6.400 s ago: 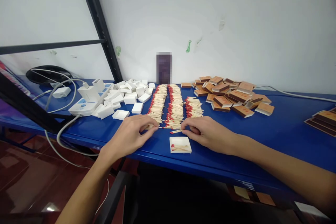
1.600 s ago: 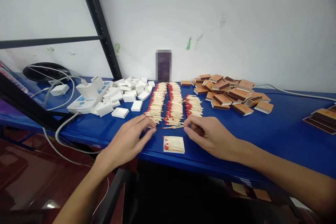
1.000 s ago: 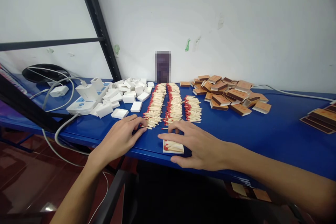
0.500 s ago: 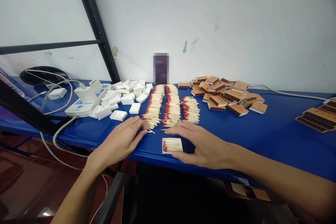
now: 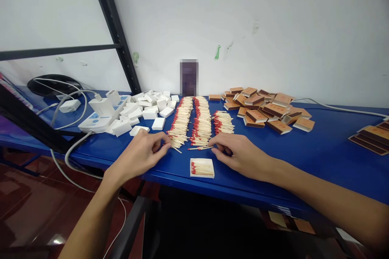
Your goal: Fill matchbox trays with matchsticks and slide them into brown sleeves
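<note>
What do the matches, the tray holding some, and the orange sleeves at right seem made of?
Matches: likely wood, matte; pale, thin sticks with red heads.
Tray: probably card, matte white; thin walls, though plastic isn't ruled out.
Sleeves: probably printed card, fairly matte; orange faces, dark brown sides, pale edges.

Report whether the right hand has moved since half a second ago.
Yes: against the green wall mark, the right hand has shifted rightward and toward the wall, clear of the white tray.

Soft, even light fills the wall (image 5: 288, 28), glare spots the floor (image 5: 30, 210), and one dark patch (image 5: 189, 77) is pixelated.
</note>
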The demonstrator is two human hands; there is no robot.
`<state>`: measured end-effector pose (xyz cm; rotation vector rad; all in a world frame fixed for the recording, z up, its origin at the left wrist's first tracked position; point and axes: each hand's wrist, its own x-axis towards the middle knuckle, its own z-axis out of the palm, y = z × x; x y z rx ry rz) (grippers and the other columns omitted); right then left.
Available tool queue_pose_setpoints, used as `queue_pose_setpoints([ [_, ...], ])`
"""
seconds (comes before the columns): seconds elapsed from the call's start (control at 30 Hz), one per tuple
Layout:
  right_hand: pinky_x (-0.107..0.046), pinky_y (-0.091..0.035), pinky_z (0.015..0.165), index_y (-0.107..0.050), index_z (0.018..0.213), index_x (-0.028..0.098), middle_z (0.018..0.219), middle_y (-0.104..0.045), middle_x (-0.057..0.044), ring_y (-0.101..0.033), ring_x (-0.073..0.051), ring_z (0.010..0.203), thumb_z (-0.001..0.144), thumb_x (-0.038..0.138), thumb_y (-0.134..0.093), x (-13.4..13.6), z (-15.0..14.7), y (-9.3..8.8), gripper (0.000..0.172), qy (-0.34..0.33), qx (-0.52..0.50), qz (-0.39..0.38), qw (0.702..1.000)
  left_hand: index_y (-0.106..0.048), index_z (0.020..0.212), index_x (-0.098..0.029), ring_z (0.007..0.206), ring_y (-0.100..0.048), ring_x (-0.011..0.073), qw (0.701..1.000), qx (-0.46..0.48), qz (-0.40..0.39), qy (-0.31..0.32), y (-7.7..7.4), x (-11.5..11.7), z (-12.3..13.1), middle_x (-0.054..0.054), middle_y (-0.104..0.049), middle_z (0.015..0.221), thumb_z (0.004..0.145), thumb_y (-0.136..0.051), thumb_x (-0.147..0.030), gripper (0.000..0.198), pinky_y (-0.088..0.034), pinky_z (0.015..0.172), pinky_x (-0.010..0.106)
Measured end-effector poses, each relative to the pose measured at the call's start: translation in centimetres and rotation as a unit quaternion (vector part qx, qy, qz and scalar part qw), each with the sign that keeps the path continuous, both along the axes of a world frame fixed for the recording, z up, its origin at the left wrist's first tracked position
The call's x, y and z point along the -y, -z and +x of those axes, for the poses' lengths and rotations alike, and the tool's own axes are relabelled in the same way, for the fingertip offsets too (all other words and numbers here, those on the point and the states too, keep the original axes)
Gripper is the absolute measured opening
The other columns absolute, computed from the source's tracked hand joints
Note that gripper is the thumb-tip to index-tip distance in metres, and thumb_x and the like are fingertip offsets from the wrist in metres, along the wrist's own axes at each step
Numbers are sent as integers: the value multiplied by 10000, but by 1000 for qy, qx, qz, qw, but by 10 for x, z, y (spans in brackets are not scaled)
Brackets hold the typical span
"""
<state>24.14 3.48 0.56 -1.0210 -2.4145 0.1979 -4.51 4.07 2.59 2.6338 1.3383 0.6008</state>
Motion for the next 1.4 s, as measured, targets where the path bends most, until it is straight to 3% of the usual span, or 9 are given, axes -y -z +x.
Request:
queue_pose_setpoints([
  [0.1, -259, -409, 610, -669, 989, 161, 744, -596, -15, -528, -141, 637, 931, 166, -531, -1, -1, 3, 150, -4, 12, -9, 1000, -681, 985, -232, 510, -419, 110, 1000, 3, -7, 11, 7, -7, -13, -76, -410, 553, 958, -536, -349, 189, -356, 656, 271],
  [0.2, -260, -412, 619, -681, 987, 159, 747, -600, -20, -534, -145, 648, 932, 167, -541, -1, -1, 5, 151, -4, 16, -9, 1000, -690, 1037, -242, 509, -436, 113, 999, 2, -14, 33, 10, -9, -11, -69, -450, 558, 968, -522, -352, 212, -358, 609, 255],
  [0.33, -263, -423, 638, -683, 959, 158, 758, -607, -29, -548, -152, 671, 934, 163, -537, -1, -1, 5, 148, -3, 15, -8, 1000, -682, 1013, -233, 749, -613, 151, 998, -18, -15, 58, 8, -11, -5, -10, -681, 851, 986, -481, -304, 214, -408, 712, 263],
  [0.43, -265, -423, 641, -679, 951, 166, 755, -607, -28, -548, -154, 673, 938, 173, -534, -1, -2, 5, 146, 1, 17, -9, 1000, -654, 998, -227, 868, -632, 175, 997, -32, -24, 64, 5, -12, -3, 5, -693, 976, 1001, -441, -289, 222, -419, 767, 276],
  [0.67, -264, -407, 630, -656, 922, 177, 737, -586, -14, -523, -147, 652, 927, 168, -537, -4, -3, 5, 120, 10, 23, -11, 1000, -614, 914, -215, 709, -545, 131, 994, 33, -60, 83, -8, 15, 19, -22, -613, 824, 951, -509, -258, 120, -407, 690, 255],
  [0.87, -266, -391, 627, -593, 852, 190, 707, -550, 12, -491, -138, 623, 915, 170, -535, -2, -4, 2, 89, 32, 30, -51, 998, -640, 905, -223, 746, -539, 146, 994, 26, -59, 87, -4, 28, 43, -14, -587, 812, 918, -565, -266, 88, -389, 686, 267],
  [1.03, -279, -385, 619, -553, 880, 191, 764, -567, -8, -486, -146, 641, 969, 227, -465, 3, -6, -4, 130, 46, 45, -72, 995, -633, 982, -221, 685, -520, 141, 997, 61, -32, 17, -1, 17, 20, -16, -601, 793, 953, -512, -313, 156, -386, 650, 264],
  [1.13, -268, -370, 587, -540, 876, 199, 725, -542, 10, -459, -134, 602, 977, 250, -466, 12, -10, -10, 135, 31, -6, -69, 997, -639, 948, -214, 678, -517, 144, 999, 21, -24, -19, -1, 9, 0, -14, -586, 778, 959, -498, -331, 184, -377, 642, 266],
  [1.4, -252, -373, 577, -534, 869, 205, 740, -547, 19, -477, -119, 617, 957, 237, -502, 27, -17, -15, 99, -43, -26, -108, 993, -668, 962, -227, 684, -518, 153, 999, -10, -24, -33, 6, -4, -14, -12, -546, 753, 964, -501, -376, 224, -373, 646, 272],
])
